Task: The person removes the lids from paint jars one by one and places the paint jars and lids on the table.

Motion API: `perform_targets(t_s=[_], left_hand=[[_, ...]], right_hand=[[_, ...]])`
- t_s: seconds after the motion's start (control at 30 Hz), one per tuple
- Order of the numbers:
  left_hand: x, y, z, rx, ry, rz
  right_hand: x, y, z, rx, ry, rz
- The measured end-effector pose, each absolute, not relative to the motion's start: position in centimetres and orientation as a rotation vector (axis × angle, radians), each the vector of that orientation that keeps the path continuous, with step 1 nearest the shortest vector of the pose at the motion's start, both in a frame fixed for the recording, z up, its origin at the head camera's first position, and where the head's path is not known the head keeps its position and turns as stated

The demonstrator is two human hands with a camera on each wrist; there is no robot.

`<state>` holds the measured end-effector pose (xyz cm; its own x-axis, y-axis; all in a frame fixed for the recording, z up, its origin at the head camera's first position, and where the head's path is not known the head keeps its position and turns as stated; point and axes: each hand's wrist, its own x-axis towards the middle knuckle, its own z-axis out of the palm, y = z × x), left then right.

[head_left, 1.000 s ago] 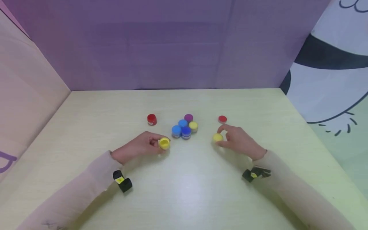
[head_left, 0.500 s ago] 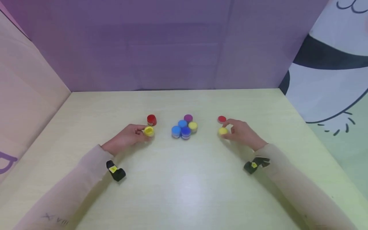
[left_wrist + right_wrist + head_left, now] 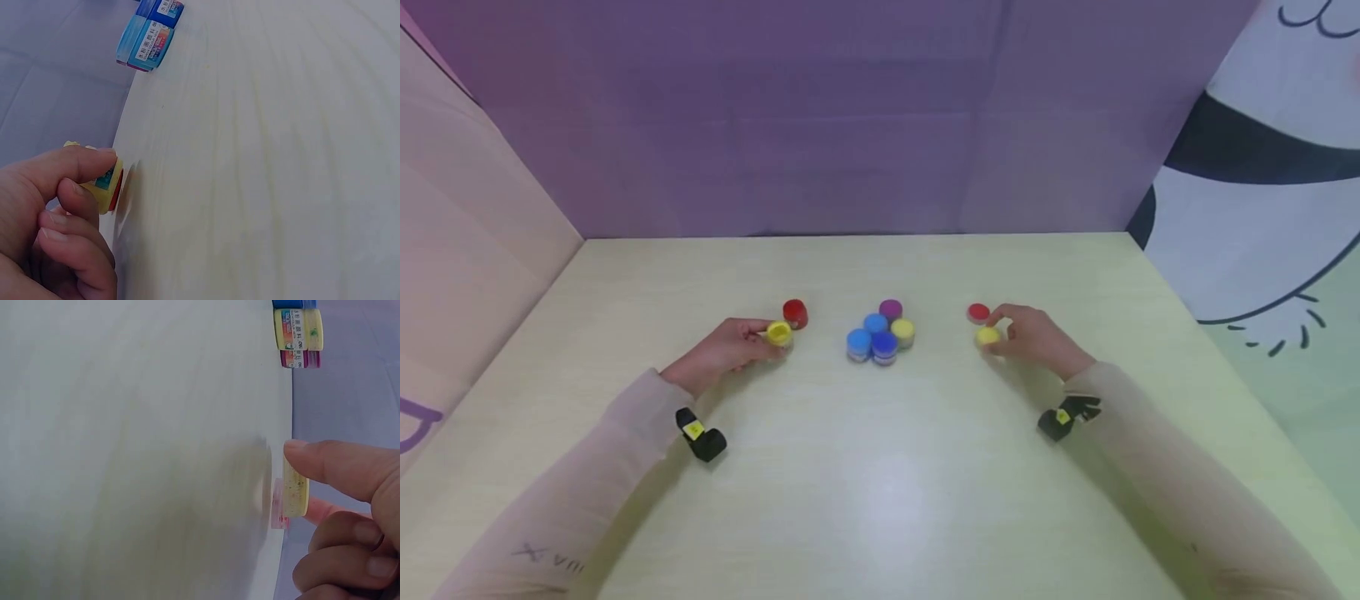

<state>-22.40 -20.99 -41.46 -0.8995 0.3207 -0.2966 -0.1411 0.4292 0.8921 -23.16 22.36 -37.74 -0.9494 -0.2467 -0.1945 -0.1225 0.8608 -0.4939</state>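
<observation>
My left hand [image 3: 730,348] pinches a small lidless yellow paint jar [image 3: 779,335] between thumb and fingers, mouth upward. Just beyond it is a lidless red paint jar [image 3: 795,314], close to the yellow jar's rim. In the left wrist view the yellow jar [image 3: 105,201] is close over the table, the red one mostly hidden behind it. On the other side, my right hand [image 3: 1036,337] holds a yellow lid [image 3: 987,337] by its edges. A flat red lid [image 3: 978,313] lies just behind; the right wrist view has this red lid [image 3: 279,506] partly behind the yellow lid.
Several capped paint jars cluster mid-table between the hands: a light blue jar [image 3: 859,344], another like it, a dark blue jar [image 3: 884,347], a yellow-capped jar [image 3: 903,333] and a purple-capped jar [image 3: 891,309]. A purple wall [image 3: 865,125] rises behind the table.
My left hand has carried the yellow jar leftward and away from me to the red jar. My right hand has moved the yellow lid slightly right and back, near the red lid.
</observation>
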Motion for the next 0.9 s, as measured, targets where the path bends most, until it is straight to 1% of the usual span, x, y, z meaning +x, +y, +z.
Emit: perform_targets(t_s=[0.47,0.9], left_hand=[[-22.76,-20.82,-41.5,0.113,2.257,1.451],[-23.15,-20.61,-41.45,0.069,2.246,1.429]], right_hand=[[-23.99,22.22,-37.9,-0.208,2.752,-0.653],[-23.76,21.85,-37.64,-0.202,2.778,-0.585]])
